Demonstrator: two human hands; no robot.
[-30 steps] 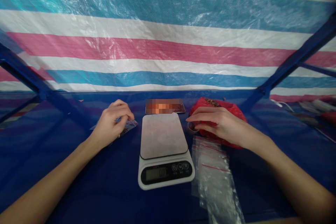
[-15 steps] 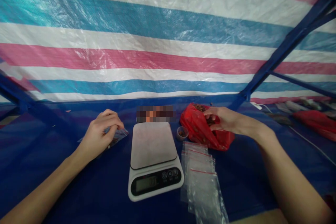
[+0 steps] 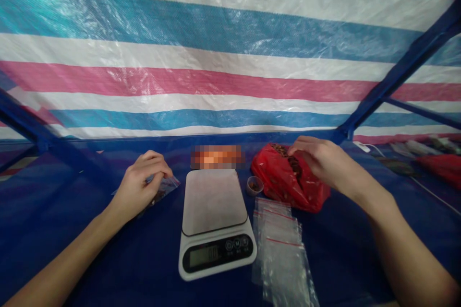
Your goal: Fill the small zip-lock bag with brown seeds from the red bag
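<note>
My left hand (image 3: 144, 180) is closed on the edge of a small clear zip-lock bag (image 3: 166, 187) with some dark pieces inside, left of the kitchen scale (image 3: 215, 204). Over the opening of a red plastic bag (image 3: 275, 177) is my right hand (image 3: 322, 160), its fingers drawn together; whatever they pinch is hidden. Brown dried pieces (image 3: 295, 169) fill the red bag. The scale's platform bears nothing, and its display seems to read zero. Beside the scale stands a small clear cup (image 3: 254, 185) with a few brown bits in it.
Several zip-lock bags (image 3: 286, 268) with red seals lie overlapped right of the scale. A phone-like object with a blurred-out screen (image 3: 216, 157) lies behind it. Blue frame bars (image 3: 391, 84) and a striped tarp (image 3: 216, 81) close off the back.
My right hand has lifted slightly and moved right at the red bag, its fingers closing together, so more of the brown pieces shows. My left hand keeps its grip. The view has shifted a little.
</note>
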